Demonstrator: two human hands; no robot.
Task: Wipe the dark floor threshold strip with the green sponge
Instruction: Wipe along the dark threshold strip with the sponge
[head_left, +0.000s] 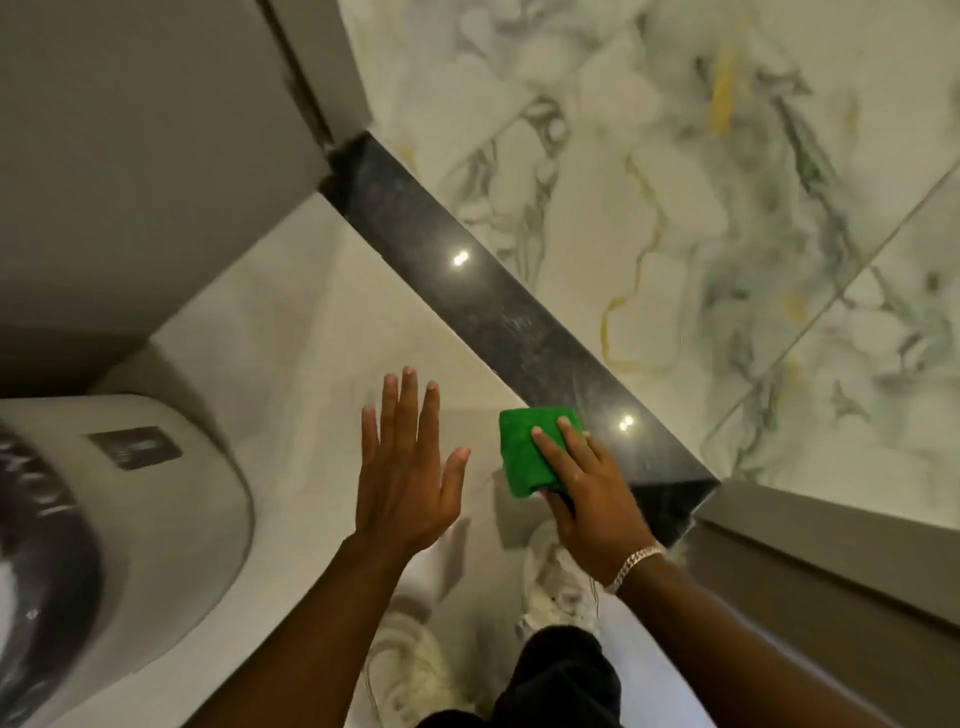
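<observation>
Two bare hands reach down: my right hand (587, 493) presses the folded green sponge (535, 449), its grip flat on top, against the dark polished threshold strip (498, 306)'s near end; my left hand (408, 467) hovers wide open, fingers spread, over pale floor (291, 322).

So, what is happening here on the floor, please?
A person is crouched in a doorway, cleaning the floor. The right hand presses a green sponge at the near end of the dark threshold strip, partly on the strip and partly on the pale tile beside it. The left hand is open with fingers spread and holds nothing; whether it touches the pale floor is hard to tell. Most of the strip runs away toward the door frame, with marbled tile on its far side.
</observation>
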